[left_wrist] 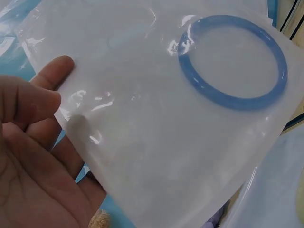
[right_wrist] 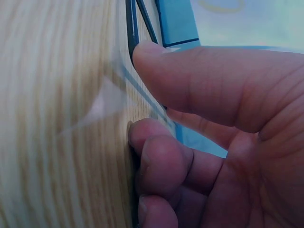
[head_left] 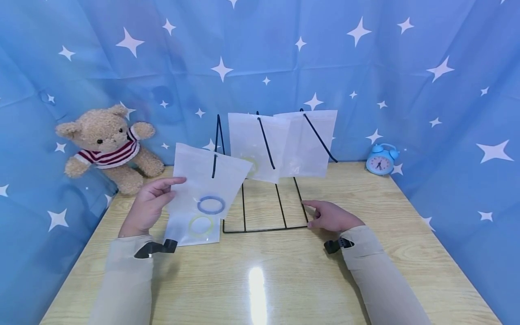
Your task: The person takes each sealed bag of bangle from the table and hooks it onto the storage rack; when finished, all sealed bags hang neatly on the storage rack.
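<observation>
My left hand (head_left: 151, 204) is at the left edge of a translucent bag (head_left: 195, 176) hanging tilted on the left hook. The bag holds a blue bangle (left_wrist: 232, 102). In the left wrist view, the index fingertip (left_wrist: 64, 69) overlaps the bag's edge and another fingertip shows through the plastic. A second bag (head_left: 174, 232) with a yellow-green bangle (head_left: 201, 235) appears below it. On the right, my right hand (head_left: 331, 215) grips the front right corner of a black wire rack (head_left: 264, 230), thumb (right_wrist: 161, 71) on the wire and lower fingers curled near the table.
Two more translucent bags hang from the rack's middle hook (head_left: 266, 142) and right hook (head_left: 320, 137); the middle one shows a yellow-green ring. A teddy bear (head_left: 111, 149) sits at the back left. A blue alarm clock (head_left: 380, 161) stands at the back right, before the star-patterned curtain (head_left: 260, 49).
</observation>
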The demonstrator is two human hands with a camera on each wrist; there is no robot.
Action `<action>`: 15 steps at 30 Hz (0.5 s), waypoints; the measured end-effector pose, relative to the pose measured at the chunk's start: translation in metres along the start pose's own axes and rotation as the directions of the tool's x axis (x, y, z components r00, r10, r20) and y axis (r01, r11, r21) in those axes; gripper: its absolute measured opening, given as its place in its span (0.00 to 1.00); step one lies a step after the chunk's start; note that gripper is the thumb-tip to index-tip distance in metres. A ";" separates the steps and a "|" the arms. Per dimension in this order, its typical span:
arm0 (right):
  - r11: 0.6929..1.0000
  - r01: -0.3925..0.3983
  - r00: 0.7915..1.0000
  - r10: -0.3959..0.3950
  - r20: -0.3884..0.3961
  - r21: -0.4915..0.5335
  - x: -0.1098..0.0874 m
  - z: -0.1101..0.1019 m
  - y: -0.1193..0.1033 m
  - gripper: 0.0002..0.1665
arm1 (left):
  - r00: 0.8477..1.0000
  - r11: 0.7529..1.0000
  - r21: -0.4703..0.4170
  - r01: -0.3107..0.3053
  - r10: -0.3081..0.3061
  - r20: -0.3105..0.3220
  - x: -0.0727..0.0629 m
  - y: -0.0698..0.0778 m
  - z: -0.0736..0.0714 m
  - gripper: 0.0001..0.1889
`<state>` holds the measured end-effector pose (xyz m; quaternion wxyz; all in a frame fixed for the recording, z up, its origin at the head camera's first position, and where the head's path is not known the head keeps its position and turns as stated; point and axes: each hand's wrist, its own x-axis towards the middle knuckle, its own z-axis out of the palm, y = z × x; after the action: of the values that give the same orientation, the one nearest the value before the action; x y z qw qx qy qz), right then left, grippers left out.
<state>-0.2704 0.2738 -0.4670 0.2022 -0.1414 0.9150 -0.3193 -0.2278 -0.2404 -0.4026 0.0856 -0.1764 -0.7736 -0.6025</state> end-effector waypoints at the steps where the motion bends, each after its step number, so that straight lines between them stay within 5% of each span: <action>1: 1.000 0.000 1.000 0.000 0.000 -0.001 0.000 0.000 0.000 0.47 | 1.000 1.000 0.002 0.000 0.000 0.003 0.000 0.000 0.000 0.19; 9: 1.000 -0.013 1.000 0.013 -0.002 -0.009 0.002 0.000 0.000 0.48 | 0.998 1.000 -0.007 0.014 -0.014 0.054 0.001 0.000 0.001 0.18; 15: 1.000 -0.015 1.000 0.015 -0.003 -0.006 0.001 0.000 -0.001 0.47 | 0.985 1.000 -0.010 0.024 -0.022 0.171 0.004 -0.007 0.004 0.16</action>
<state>-0.2712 0.2733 -0.4664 0.2030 -0.1348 0.9173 -0.3150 -0.2337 -0.2376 -0.4087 0.0110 -0.2192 -0.7764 -0.5908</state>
